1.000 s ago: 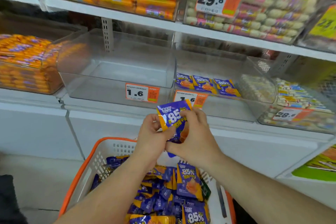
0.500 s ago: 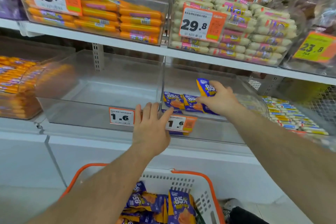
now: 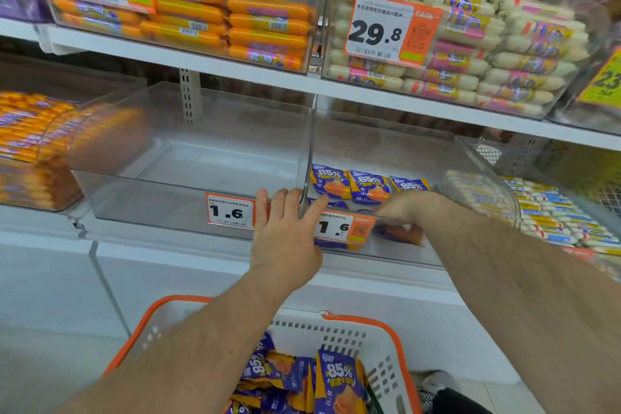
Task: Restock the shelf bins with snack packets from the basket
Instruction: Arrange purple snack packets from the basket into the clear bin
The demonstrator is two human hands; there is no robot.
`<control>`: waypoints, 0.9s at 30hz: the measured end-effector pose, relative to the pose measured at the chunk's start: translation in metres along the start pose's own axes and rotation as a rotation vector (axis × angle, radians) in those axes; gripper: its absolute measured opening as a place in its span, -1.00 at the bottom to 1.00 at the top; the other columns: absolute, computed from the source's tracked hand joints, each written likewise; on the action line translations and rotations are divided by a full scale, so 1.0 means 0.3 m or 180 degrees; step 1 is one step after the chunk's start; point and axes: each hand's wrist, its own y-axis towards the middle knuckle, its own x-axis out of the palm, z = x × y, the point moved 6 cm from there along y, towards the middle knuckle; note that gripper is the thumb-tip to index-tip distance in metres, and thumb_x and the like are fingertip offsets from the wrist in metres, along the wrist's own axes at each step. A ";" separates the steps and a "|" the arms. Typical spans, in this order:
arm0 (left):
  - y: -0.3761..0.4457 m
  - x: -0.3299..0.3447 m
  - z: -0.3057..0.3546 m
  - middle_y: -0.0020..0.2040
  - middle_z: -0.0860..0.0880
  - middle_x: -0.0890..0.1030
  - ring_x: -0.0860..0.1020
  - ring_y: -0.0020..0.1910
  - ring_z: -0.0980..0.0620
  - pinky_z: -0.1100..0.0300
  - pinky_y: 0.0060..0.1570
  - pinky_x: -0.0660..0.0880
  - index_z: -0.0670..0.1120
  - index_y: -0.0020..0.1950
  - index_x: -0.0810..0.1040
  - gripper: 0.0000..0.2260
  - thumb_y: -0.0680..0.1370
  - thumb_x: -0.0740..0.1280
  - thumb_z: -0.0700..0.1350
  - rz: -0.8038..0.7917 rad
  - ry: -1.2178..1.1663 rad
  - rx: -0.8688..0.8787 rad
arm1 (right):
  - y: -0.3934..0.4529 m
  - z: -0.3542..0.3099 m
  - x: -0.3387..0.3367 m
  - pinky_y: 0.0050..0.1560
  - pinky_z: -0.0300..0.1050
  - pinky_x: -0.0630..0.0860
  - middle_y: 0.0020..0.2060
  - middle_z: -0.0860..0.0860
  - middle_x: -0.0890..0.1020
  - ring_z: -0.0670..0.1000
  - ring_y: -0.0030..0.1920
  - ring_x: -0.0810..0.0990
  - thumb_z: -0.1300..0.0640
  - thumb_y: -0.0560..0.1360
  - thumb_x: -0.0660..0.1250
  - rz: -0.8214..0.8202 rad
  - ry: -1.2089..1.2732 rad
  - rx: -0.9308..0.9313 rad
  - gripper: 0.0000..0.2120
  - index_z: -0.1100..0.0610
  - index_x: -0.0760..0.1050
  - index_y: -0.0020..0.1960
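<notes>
Inside the clear bin [image 3: 470, 158], right hand [image 3: 403, 208] fingers clamp a flat packet [image 3: 400, 233]; left hand [image 3: 285, 232] fingers spread.

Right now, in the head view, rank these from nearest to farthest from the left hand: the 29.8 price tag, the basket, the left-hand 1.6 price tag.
1. Left-hand 1.6 price tag, just left of the left hand.
2. Basket, below it.
3. 29.8 price tag, up on the shelf above, to the right.

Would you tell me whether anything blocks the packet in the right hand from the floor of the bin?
Nothing visible does. The right hand has reached over the low front wall of the bin and holds the packet low behind it, just right of the price tag.
</notes>
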 end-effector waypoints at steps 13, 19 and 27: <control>-0.005 -0.004 0.005 0.36 -0.21 0.42 0.32 0.38 -0.25 -0.26 0.46 -0.09 0.06 0.48 0.33 -0.28 0.32 0.43 -0.02 -0.0019 -0.0014 0.0015 | -0.035 -0.039 -0.017 -0.33 -0.17 0.34 -0.25 0.08 0.49 0.07 -0.17 0.45 0.11 0.61 0.15 0.0349 -0.0412 -0.0269 -0.70 0.11 0.40 -0.29; -0.074 -0.041 -0.001 0.59 -0.21 -0.10 -0.16 0.57 -0.21 -0.12 0.47 -0.32 0.12 0.60 -0.08 -0.17 0.45 0.34 -0.02 -0.0191 -0.0590 -0.0026 | -0.294 -0.049 -0.072 -0.23 0.03 0.41 -0.29 0.21 0.52 0.24 -0.25 0.51 0.14 0.49 0.23 0.4671 0.1016 -0.1215 -0.77 0.23 0.54 -0.26; -0.540 0.141 -0.133 0.48 -0.07 0.37 0.29 0.46 -0.08 -0.02 0.51 0.05 -0.04 0.53 0.25 -0.45 0.54 0.29 -0.11 -0.1785 -0.1536 -0.0614 | -0.274 -0.382 0.653 -0.29 -0.08 0.37 -0.37 -0.02 0.46 0.11 -0.27 0.49 0.08 0.56 0.23 0.0785 0.0750 -0.1482 -0.78 0.11 0.44 -0.24</control>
